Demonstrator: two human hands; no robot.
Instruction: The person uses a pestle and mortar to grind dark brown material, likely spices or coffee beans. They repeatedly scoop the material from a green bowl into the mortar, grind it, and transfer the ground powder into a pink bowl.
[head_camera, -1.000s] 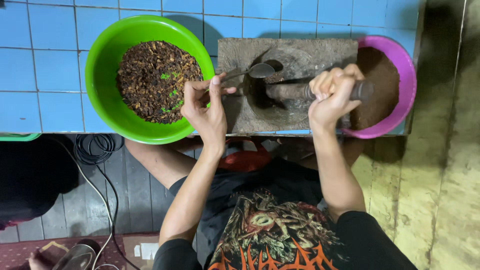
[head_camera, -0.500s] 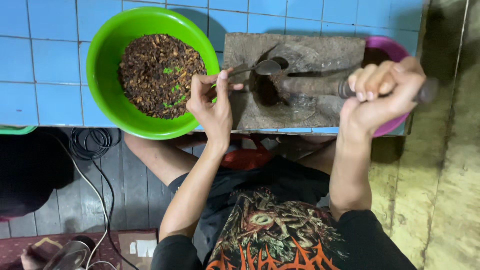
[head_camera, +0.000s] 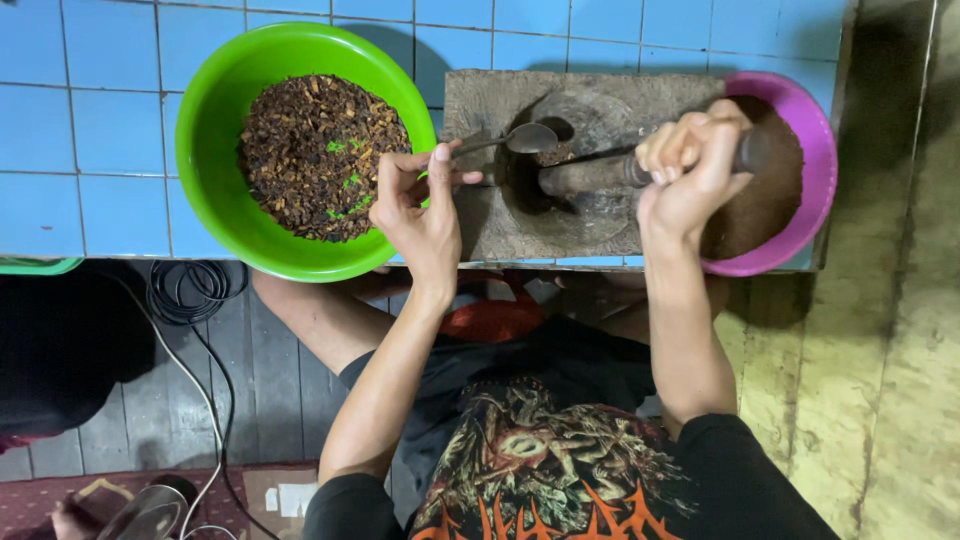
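Stone mortar (head_camera: 590, 170) on blue-tiled surface (head_camera: 60, 130), partly ground contents inside. Left hand (head_camera: 425, 215) grasps spoon (head_camera: 505, 142) over it; right hand (head_camera: 690, 170) clenches pestle (head_camera: 590, 176). Green bowl (head_camera: 215, 215) holds much unground brown material; pink bowl (head_camera: 815, 130) already holds ground powder.

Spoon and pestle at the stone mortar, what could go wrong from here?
The spoon sits at the mortar's hollow beside the pestle, so a stroke could knock it or nip the left hand. The pink bowl overhangs the tiled edge under the right hand and might tip.
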